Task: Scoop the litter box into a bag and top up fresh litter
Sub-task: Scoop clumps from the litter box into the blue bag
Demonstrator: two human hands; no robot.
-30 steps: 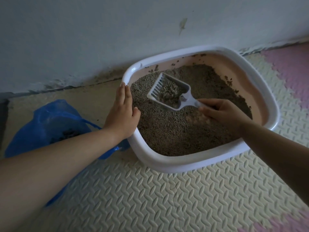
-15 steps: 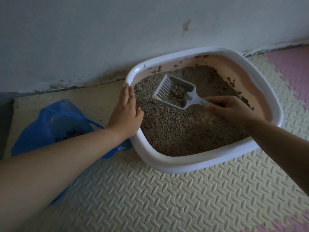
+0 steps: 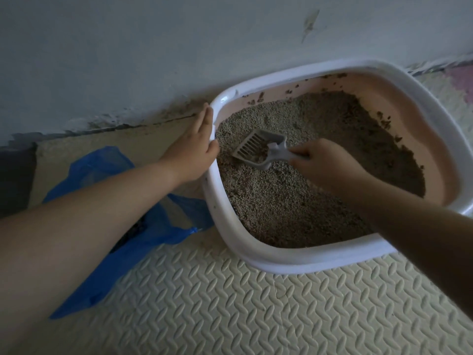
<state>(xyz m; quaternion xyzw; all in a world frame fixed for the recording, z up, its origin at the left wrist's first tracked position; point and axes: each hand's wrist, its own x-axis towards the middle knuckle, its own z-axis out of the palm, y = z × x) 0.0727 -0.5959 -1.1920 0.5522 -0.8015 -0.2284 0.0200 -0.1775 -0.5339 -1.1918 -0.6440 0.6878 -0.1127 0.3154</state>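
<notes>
Two hands: left hand [image 3: 190, 152] flat against one litter box [image 3: 294, 262], right hand [image 3: 330, 162] clenched round one scoop [image 3: 256, 147].

My litter box [image 3: 281, 262] has a white rim and a pale pink inside, with dark brown specks stuck to it. The litter [image 3: 268, 201] is speckled grey-beige on the left and goes darker brown toward the right. The scoop [image 3: 252, 147] is light grey with slotted stripes. The bag [image 3: 174, 221] is bright blue. The floor mat [image 3: 217, 303] is cream with a raised leafy weave, plus a pink tile [image 3: 463, 83] in the corner. The wall [image 3: 128, 47] is pale blue-grey, grimy black along the bottom.
</notes>
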